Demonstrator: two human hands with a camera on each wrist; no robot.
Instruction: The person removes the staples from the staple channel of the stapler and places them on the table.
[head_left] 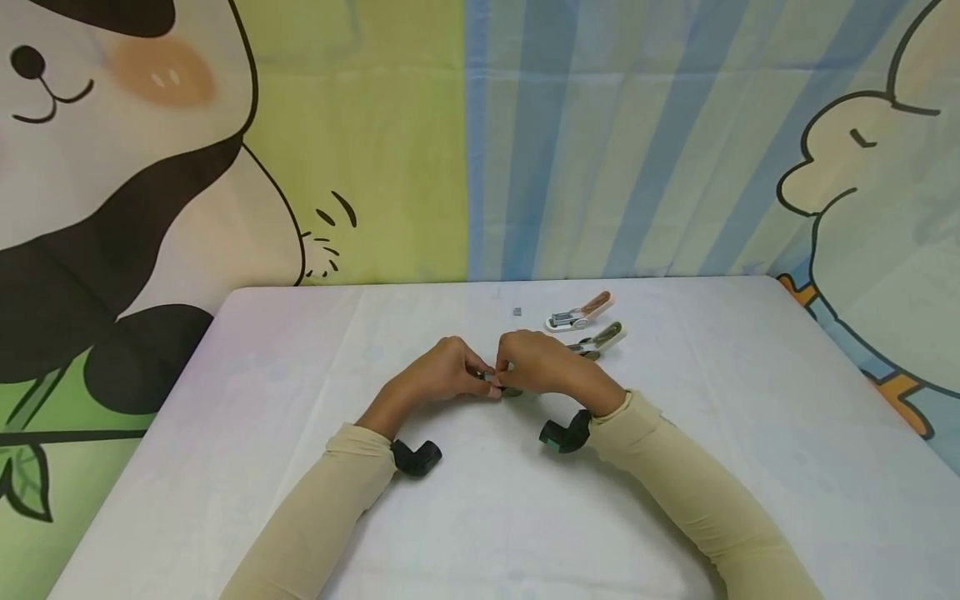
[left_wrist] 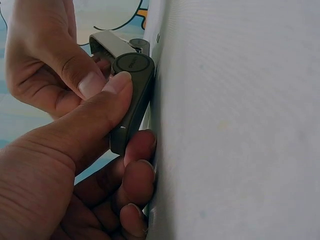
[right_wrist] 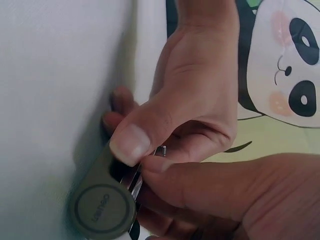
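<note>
A dark green stapler (left_wrist: 137,95) is held low over the white table, between both hands. My left hand (head_left: 447,371) grips its body, the thumb lying along the side below the round hinge cap, the other fingers curled under it. My right hand (head_left: 542,363) reaches in from the other side, thumb and fingers pinching at the stapler's metal channel. In the right wrist view the round cap (right_wrist: 102,210) faces the camera. A small metal end (right_wrist: 164,150) shows between the fingertips; whatever else the right fingers hold there is hidden.
Beyond the right hand lie a pink-handled stapler (head_left: 581,312) and a green-handled one (head_left: 598,340). A small grey piece (head_left: 517,311) lies near the back of the white table (head_left: 300,417). Cartoon-printed curtains (head_left: 375,150) hang behind the table's far edge.
</note>
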